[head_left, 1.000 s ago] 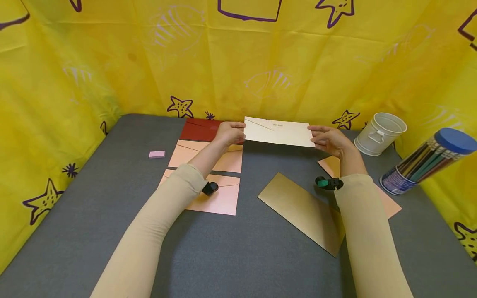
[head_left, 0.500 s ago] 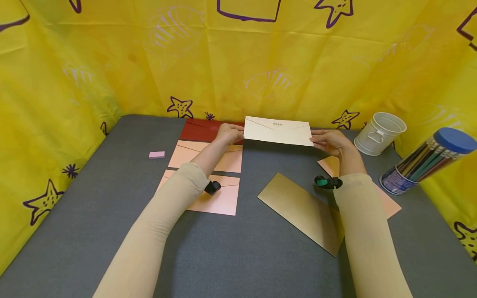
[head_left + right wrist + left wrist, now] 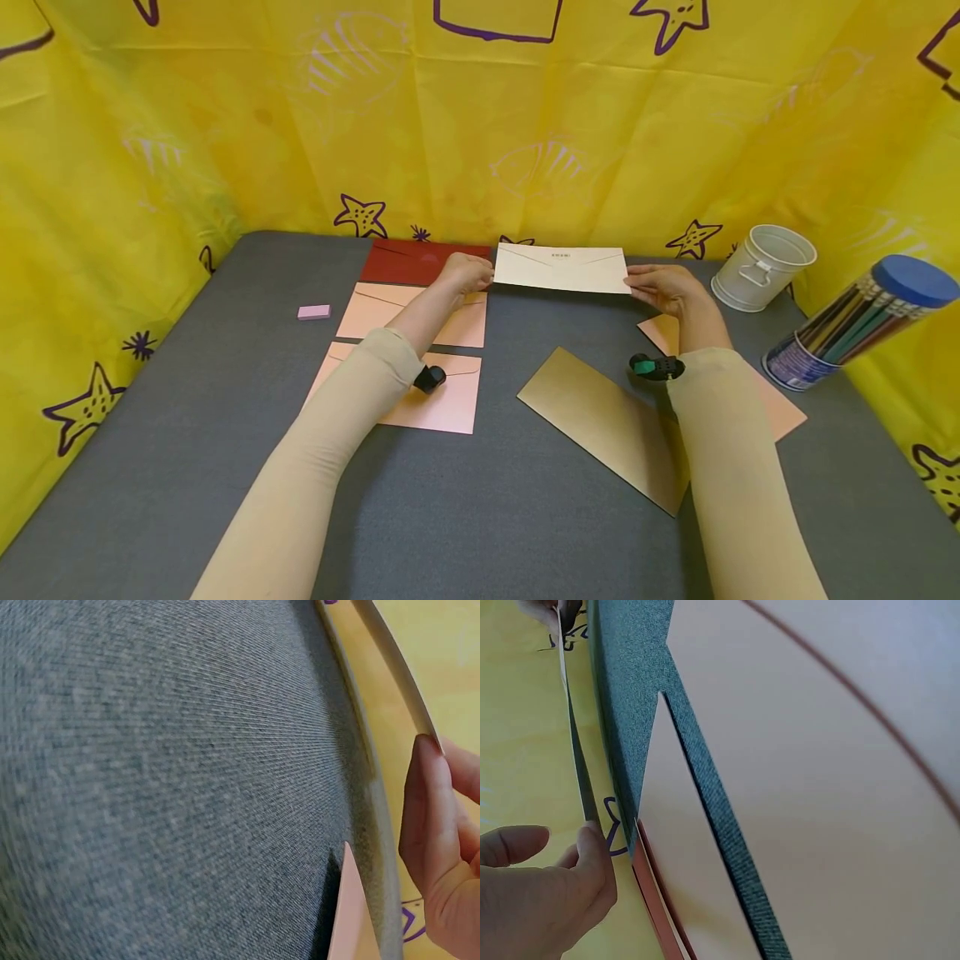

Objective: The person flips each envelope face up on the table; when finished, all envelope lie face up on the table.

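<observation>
A cream envelope spans the gap between my two hands near the table's back edge, raised slightly above the table. My left hand pinches its left end; in the left wrist view one finger of the left hand stands off from the paper. At the other end, my right hand grips the edge between thumb and fingers, as the right wrist view of that hand shows. Left of the cream envelope lie a dark red envelope, a peach envelope and a pale pink envelope in a column.
A gold envelope lies slanted at centre right. A peach-pink envelope is partly under my right arm. A white metal pail and a clear tub of pencils stand at right, with a pink eraser at left.
The cream envelope's far edge has dropped a little, and its left end has shifted slightly right. My left hand has moved slightly down and its fingers are more curled.
</observation>
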Motion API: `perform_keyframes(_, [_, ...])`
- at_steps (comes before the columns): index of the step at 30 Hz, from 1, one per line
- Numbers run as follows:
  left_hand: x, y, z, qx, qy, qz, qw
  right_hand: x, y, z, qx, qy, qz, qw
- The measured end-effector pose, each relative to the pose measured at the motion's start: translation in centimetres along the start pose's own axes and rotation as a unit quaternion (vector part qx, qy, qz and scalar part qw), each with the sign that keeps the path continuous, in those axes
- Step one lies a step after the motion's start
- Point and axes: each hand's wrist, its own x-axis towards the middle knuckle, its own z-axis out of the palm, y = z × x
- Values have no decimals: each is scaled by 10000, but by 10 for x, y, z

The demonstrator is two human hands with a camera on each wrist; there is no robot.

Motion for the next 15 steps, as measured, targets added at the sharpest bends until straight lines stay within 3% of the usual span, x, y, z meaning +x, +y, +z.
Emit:
perform_keyframes(7, [1, -1, 0, -391, 10, -211, 9990, 1, 1, 2, -54, 212, -8, 9998])
perform_keyframes(15, [3, -1, -2, -630, -124, -455, 9969, 1, 0, 5, -215, 109, 142, 9996])
